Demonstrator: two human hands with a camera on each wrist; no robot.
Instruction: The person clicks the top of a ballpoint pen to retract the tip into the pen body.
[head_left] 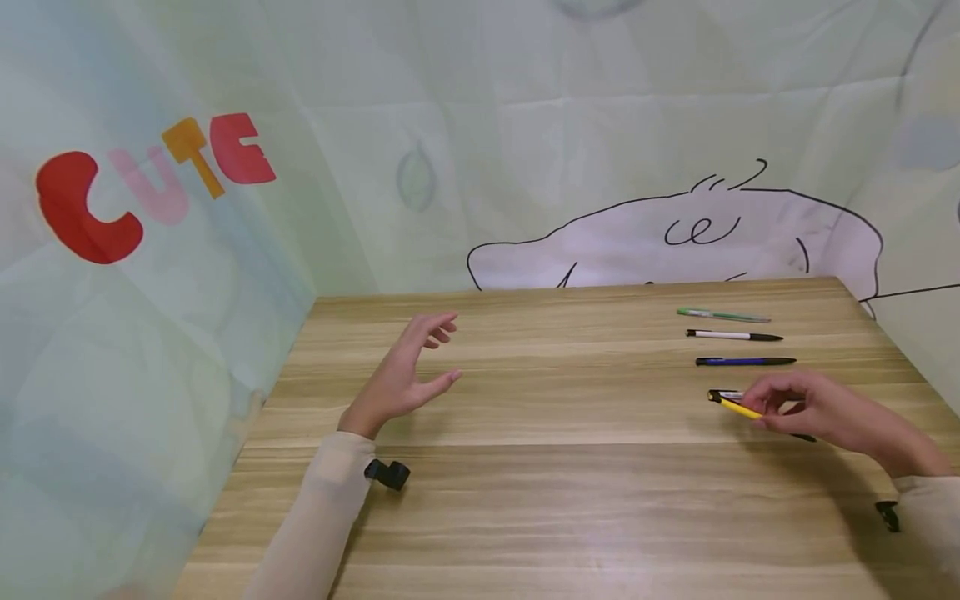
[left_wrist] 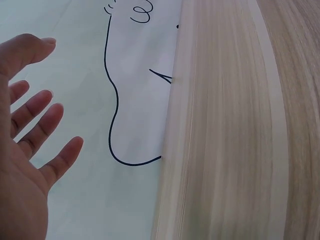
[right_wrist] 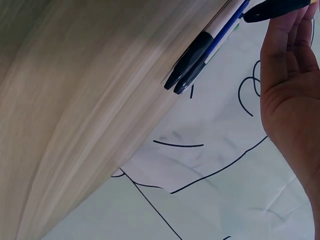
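Note:
At the right of the head view, my right hand (head_left: 832, 412) pinches a yellow pen (head_left: 738, 409) between thumb and fingers. Its black tip pokes out below the hand. Just behind the yellow pen lies another pen (head_left: 724, 394) with a black end and a pale barrel, partly covered by the fingers. Farther back, a blue pen (head_left: 745, 362), a white pen (head_left: 735, 335) and a green-capped clear pen (head_left: 723, 315) lie in a column, roughly parallel. My left hand (head_left: 405, 371) hovers over the left part of the table, fingers spread and loosely bent, holding nothing.
The wood-grain table (head_left: 525, 500) meets a pale printed cloth (head_left: 420, 100) at its back and left. Black-line drawings show on the back cloth, colourful letters on the left one. A small black device (head_left: 387, 474) is on the left sleeve, another (head_left: 888, 515) by the right cuff.

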